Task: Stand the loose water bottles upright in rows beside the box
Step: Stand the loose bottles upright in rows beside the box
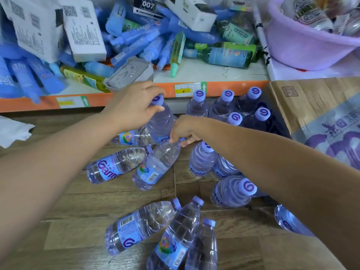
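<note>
Clear plastic purple-capped water bottles [140, 228] lie scattered on the wooden floor [83, 207] beside the brown cardboard box [311, 106]; the left hand [134, 106] has fingers clamped on one's cap, the right hand [183, 131] pinches another's neck; swinging both may topple the standing rows [228, 106]

Illumination is bright, even and diffuse, arriving from overhead, with a cool blue-violet cast. Shadows are soft and short: faint dark patches sit on the wooden floor [78, 201] directly under the lying water bottles [140, 227], and 1 deeper band fills the recess below the orange shelf edge [233, 87]. Small specular highlights mark the clear bottle walls; the white paper [11, 131] at the left edge is near clipping. Focus is best at centre, where a barcode [153, 177] resolves. Slight motion blur softens the left hand [134, 106] and the water bottle [161, 121] it grips. Wide-angle distortion stretches both forearms [48, 172] toward the lower corners, and the cardboard box [311, 106] leans outward at the right.
</note>
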